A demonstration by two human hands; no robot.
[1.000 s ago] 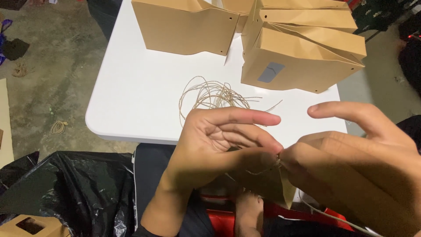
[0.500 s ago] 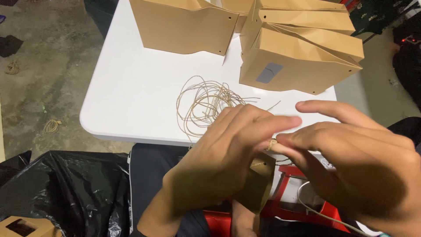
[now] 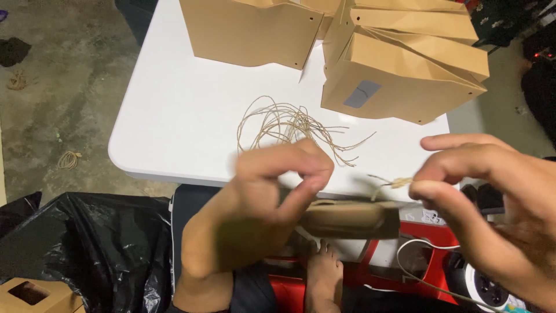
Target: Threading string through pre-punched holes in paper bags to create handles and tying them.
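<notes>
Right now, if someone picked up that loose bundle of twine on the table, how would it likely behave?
The twine bundle would probably flop and droop: its thin strands lie in loose, uneven loops with ends splayed across the white table. It looks very light, so a push would likely spread it rather than slide it whole. Being untied, strands may snag or drop out.

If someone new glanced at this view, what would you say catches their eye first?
Most striking are the two hands in the foreground: the left hand grips a small brown paper bag while the right hand pinches a strand of twine at its edge. Behind them, on the white table, lies a loose bundle of twine pieces, with brown paper bags stacked at the far side.
</notes>
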